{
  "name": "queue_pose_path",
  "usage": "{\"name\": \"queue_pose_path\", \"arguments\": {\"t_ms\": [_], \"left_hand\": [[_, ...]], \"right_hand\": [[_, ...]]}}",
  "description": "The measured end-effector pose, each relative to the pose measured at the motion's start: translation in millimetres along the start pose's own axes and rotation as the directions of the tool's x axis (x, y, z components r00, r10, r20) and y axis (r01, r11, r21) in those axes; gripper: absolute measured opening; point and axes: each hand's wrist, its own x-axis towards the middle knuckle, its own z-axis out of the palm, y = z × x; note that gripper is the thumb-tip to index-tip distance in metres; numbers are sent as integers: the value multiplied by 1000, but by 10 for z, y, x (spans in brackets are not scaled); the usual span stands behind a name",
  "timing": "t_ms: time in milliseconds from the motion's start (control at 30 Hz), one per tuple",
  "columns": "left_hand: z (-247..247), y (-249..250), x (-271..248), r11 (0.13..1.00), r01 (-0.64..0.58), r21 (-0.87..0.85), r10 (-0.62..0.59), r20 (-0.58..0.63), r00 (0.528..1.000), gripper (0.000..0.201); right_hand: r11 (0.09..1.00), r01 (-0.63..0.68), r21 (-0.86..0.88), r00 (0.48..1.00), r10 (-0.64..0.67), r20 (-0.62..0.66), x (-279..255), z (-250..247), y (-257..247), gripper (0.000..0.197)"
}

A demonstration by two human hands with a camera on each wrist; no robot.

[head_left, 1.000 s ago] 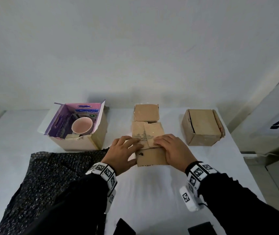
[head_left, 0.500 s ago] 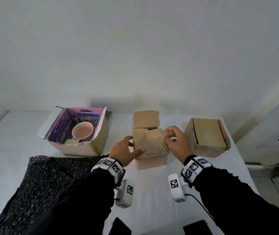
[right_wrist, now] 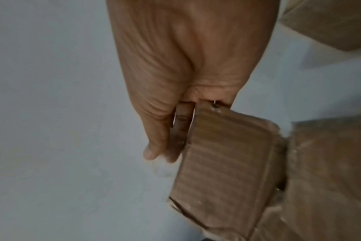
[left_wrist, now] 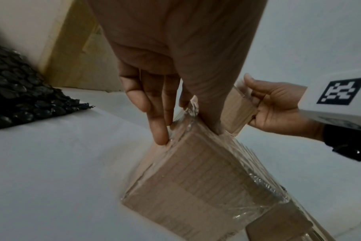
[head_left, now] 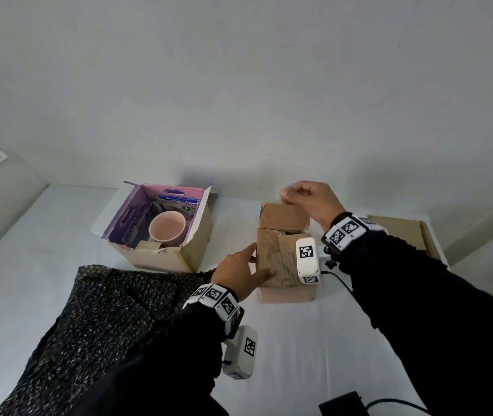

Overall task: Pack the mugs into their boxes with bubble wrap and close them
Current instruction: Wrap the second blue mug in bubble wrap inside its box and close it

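A small brown cardboard box (head_left: pixel 284 292) (left_wrist: pixel 196 171) stands mid-table, its taped inner flaps folded down. My left hand (head_left: pixel 252 262) (left_wrist: pixel 188 130) steadies it: straight fingers (left_wrist: pixel 157 117) press its left side and the thumb lies on top. My right hand (head_left: pixel 291 196) (right_wrist: pixel 175 146) pinches the far flap (head_left: pixel 281 216) (right_wrist: pixel 223 154) and holds it raised; the left wrist view shows that pinch too. A pink mug (head_left: pixel 167 229) sits unwrapped in an open purple-lined box (head_left: pixel 191 253) at the back left. Black bubble wrap (head_left: pixel 104 319) is spread at the front left.
Another brown box (head_left: pixel 401 232), flaps shut, lies at the back right behind my right forearm. A dark device (head_left: pixel 344 405) with a cable sits at the table's front edge. The white wall stands close behind the boxes.
My right hand left the front flaps, reached to the box's far side and took hold of the back flap. My left hand slid to the box's left side.
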Motion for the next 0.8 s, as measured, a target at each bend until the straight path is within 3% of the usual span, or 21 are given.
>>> {"name": "queue_pose_path", "arguments": {"t_ms": [167,367,467,567,667,800], "left_hand": [[26,-29,3,999,22,-45,-22,7,1000,74],[70,-66,18,985,70,-156,-72,-8,997,72],[97,-77,19,977,72,-203,-80,-32,996,78],[117,-94,29,976,66,-207,-75,-37,996,82],[99,-71,28,987,58,-149,-64,-38,997,66],[93,-26,4,1000,19,-7,-19,-21,1000,56]], "right_hand": [[979,163,-125,986,-159,42,-109,-66,-131,12],[878,328,-349,943,-325,69,-732,29,79,10],[796,374,-477,924,-366,113,-1019,135,372,27],[737,389,-552,911,-397,112,-1184,219,637,16],[633,430,-644,865,-494,92,-1285,289,770,11],[475,537,-698,802,-544,247,-1515,274,950,38]]}}
